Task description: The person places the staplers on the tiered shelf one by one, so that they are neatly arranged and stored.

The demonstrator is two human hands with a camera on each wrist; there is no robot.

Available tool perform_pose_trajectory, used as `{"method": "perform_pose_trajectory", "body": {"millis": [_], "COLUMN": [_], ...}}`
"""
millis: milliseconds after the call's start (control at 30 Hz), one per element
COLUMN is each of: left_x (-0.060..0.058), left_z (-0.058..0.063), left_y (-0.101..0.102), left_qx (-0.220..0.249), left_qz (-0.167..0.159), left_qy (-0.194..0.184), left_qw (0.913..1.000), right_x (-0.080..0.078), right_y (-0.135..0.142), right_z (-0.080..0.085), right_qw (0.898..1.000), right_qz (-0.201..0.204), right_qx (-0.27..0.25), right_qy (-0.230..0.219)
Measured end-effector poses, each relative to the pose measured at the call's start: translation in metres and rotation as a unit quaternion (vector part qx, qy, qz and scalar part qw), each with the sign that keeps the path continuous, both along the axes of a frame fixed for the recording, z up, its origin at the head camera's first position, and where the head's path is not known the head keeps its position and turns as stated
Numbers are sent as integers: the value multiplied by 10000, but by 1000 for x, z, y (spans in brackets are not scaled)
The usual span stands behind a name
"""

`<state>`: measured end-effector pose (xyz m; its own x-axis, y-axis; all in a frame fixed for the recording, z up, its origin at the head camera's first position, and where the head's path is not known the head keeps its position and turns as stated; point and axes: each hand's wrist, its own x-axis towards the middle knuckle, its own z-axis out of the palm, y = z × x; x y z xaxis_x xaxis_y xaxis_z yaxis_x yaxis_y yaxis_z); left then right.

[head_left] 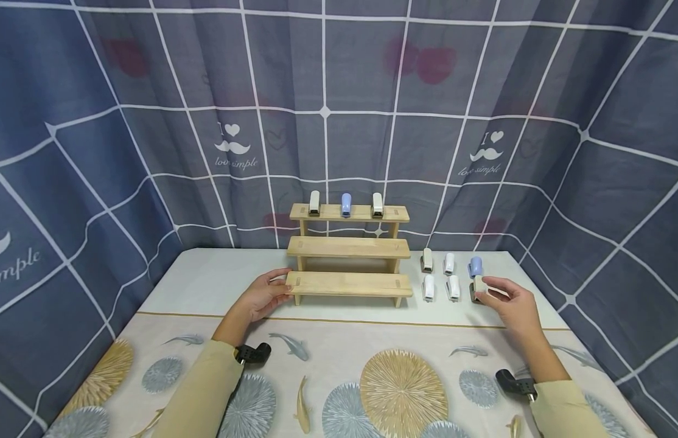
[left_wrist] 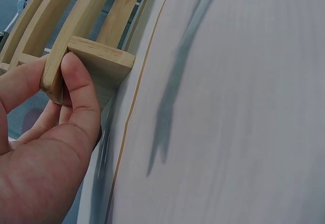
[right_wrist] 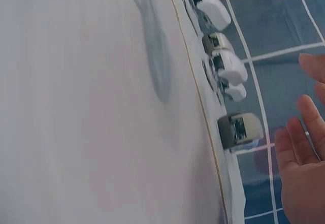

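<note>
My left hand (head_left: pixel 264 296) pinches the left end of the lowest board of a three-step wooden shelf (head_left: pixel 350 285). In the left wrist view its thumb and fingers close around the board's corner (left_wrist: pixel 53 76). At the far right of the table, my right hand (head_left: pixel 512 309) reaches toward a small beige stapler (head_left: pixel 475 288), its fingertips overlapping it in the head view. The right wrist view puts the fingers (right_wrist: pixel 304 132) a little apart from that stapler (right_wrist: pixel 244 130), loosely spread and holding nothing. Just behind it stands a blue stapler (head_left: pixel 475 266).
On the top step stand a white stapler (head_left: pixel 314 202), a blue one (head_left: pixel 346 205) and a cream one (head_left: pixel 377 205). Right of the shelf are several more, including a beige stapler (head_left: pixel 426 260) and a white stapler (head_left: pixel 453 288). A checked curtain (head_left: pixel 350 146) hangs behind the table.
</note>
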<state>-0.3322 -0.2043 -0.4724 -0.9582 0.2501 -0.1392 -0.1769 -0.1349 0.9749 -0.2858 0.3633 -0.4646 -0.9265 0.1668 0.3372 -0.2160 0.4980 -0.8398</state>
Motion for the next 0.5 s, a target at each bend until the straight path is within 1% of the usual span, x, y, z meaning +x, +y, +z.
{"method": "perform_pose_trajectory", "body": {"millis": [133, 300, 400, 500], "left_x": [1, 2, 2, 2], "left_z": [0, 0, 1, 1], "left_y": [0, 0, 0, 0], "left_qx": [7, 10, 18, 15], "left_qz": [19, 40, 55, 29], "left_qy": [-26, -46, -71, -54], "left_qw": [10000, 10000, 10000, 10000], "right_x": [-4, -12, -17, -21], "right_y": [5, 13, 18, 23], "right_z": [1, -3, -6, -9], "right_qw": [9996, 9984, 9981, 9981], "right_qz": [-81, -109, -66, 75], "right_qx": [257, 533, 600, 565], "right_qy": [-84, -118, -156, -242]}}
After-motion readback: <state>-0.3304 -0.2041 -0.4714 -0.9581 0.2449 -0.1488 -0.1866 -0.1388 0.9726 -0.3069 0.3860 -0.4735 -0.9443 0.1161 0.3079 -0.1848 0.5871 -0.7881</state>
